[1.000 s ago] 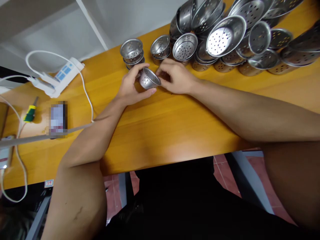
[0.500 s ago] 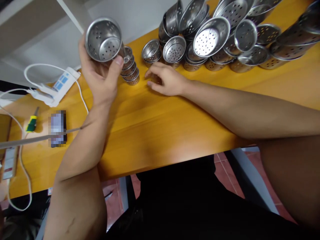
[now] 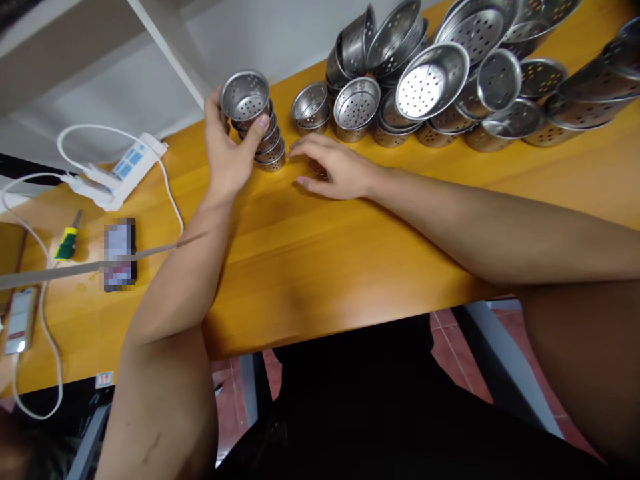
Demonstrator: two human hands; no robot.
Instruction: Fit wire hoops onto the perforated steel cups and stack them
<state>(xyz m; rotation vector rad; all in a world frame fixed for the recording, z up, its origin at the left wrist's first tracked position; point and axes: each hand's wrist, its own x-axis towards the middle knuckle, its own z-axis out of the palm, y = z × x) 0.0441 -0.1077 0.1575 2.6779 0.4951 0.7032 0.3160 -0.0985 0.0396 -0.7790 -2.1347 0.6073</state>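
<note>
From the head view, I have the left hand [image 3: 229, 153] grasping a perforated metal cup [image 3: 245, 93] at the top of a stack [image 3: 271, 159] on the far side of the table [image 3: 320, 260]; I judge the stack is gaining a cup. The right hand [image 3: 345, 170] holds nothing, fingers loosely curved, just right of the stack. Half a second ago the cup was up to the left; the right hand has barely moved.

On the table [image 3: 310, 267], a screwdriver [image 3: 66, 244], phone [image 3: 120, 257] and power strip [image 3: 131, 168] lie left of a stack of cups [image 3: 273, 155], with more cups [image 3: 433, 83] heaped to its right.
</note>
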